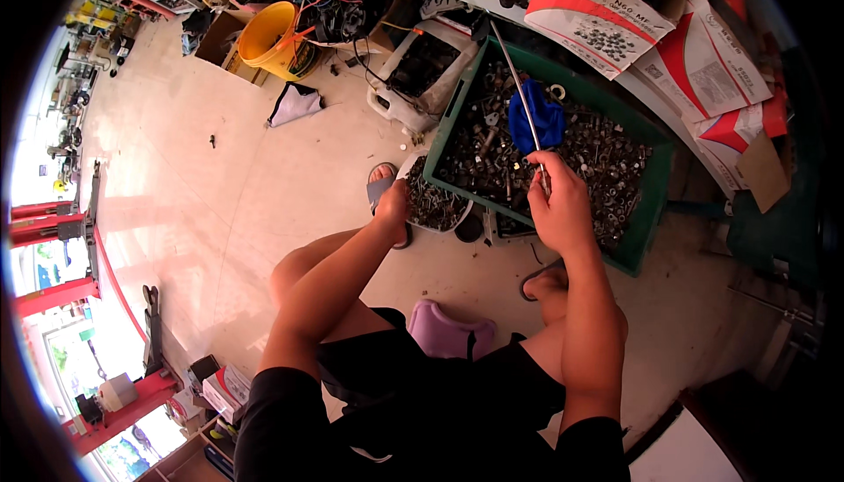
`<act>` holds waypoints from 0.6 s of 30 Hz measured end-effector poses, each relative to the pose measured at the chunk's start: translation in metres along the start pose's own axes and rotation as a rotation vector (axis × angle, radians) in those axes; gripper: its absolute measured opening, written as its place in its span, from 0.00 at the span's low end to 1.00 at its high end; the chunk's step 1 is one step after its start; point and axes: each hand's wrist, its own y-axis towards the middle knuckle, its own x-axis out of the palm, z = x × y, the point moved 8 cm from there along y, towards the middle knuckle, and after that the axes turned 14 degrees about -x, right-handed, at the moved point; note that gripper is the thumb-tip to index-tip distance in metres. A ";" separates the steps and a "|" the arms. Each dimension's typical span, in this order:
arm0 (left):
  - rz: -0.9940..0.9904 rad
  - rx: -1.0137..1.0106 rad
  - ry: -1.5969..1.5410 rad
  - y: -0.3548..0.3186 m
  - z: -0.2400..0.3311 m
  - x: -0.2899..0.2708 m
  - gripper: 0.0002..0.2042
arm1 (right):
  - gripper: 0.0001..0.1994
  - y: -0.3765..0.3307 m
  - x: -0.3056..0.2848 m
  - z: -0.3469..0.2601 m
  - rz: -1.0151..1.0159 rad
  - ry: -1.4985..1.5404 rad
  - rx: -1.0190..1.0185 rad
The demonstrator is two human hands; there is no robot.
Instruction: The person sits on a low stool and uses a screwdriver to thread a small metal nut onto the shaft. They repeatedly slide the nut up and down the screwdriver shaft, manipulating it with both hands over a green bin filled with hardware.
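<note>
A long thin metal rod (517,78) runs up and away from my right hand (563,205), whose fingers are closed round its near end. Its far end, by a dark piece, reaches over the far rim of a green crate (646,253). Many loose bolts, nuts and other small metal parts (598,170) fill the crate. Under the rod lies a bunched blue cloth (545,113). My left hand (393,205) is closed at the left edge of a pale tub (453,225) full of screws; whether it grips the rim or something small is hidden.
Beyond the crate stand red-and-white cardboard boxes (598,25). A cut-open white plastic container (387,100), a yellow bucket (268,34) and a white-and-black cloth (294,106) lie ahead on the left. A pink stool (448,331) is between my legs.
</note>
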 end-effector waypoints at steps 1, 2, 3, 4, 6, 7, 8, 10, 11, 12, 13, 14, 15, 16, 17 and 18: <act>0.000 -0.020 0.004 0.000 -0.002 0.004 0.16 | 0.17 -0.001 -0.001 0.002 -0.020 -0.002 0.009; 0.035 -0.032 0.035 -0.001 -0.002 0.004 0.17 | 0.17 -0.001 -0.003 0.003 -0.019 -0.006 0.005; 0.071 -0.043 0.065 -0.002 -0.002 0.004 0.19 | 0.17 -0.001 -0.004 0.004 -0.019 -0.008 0.001; 0.105 -0.058 0.099 -0.002 -0.003 0.006 0.20 | 0.17 -0.003 -0.006 0.007 -0.018 -0.013 0.002; 0.153 0.083 0.071 0.020 0.004 -0.027 0.20 | 0.15 0.003 0.003 -0.003 -0.042 0.002 -0.014; 0.148 0.130 0.067 0.017 0.006 -0.020 0.19 | 0.14 0.000 0.002 0.001 -0.044 -0.011 0.000; 0.148 0.182 0.059 0.010 0.010 -0.017 0.19 | 0.13 -0.002 0.001 0.001 -0.031 -0.005 0.015; 0.083 0.257 0.053 -0.078 0.033 0.046 0.17 | 0.10 -0.012 -0.014 0.007 0.030 -0.034 0.067; -0.009 0.294 0.060 -0.104 0.042 0.058 0.16 | 0.08 -0.012 -0.012 0.006 0.046 0.020 0.086; -0.101 0.331 0.068 -0.124 0.048 0.068 0.14 | 0.07 -0.012 -0.008 0.001 0.063 0.047 0.079; -0.206 0.362 0.086 -0.145 0.054 0.085 0.13 | 0.07 -0.014 -0.008 -0.003 0.089 0.065 0.079; -0.296 0.347 0.123 -0.168 0.056 0.100 0.13 | 0.06 -0.016 -0.005 -0.006 0.105 0.108 0.083; -0.390 0.359 0.189 -0.189 0.056 0.119 0.14 | 0.04 -0.019 -0.006 -0.011 0.123 0.102 0.095; -0.486 0.369 0.259 -0.207 0.054 0.141 0.15 | 0.05 -0.023 -0.009 -0.014 0.168 0.100 0.089; -0.570 0.383 0.323 -0.222 0.053 0.157 0.16 | 0.05 -0.027 -0.008 -0.018 0.205 0.107 0.076; -0.602 0.406 0.402 -0.233 0.051 0.173 0.18 | 0.05 -0.034 -0.007 -0.020 0.204 0.178 0.140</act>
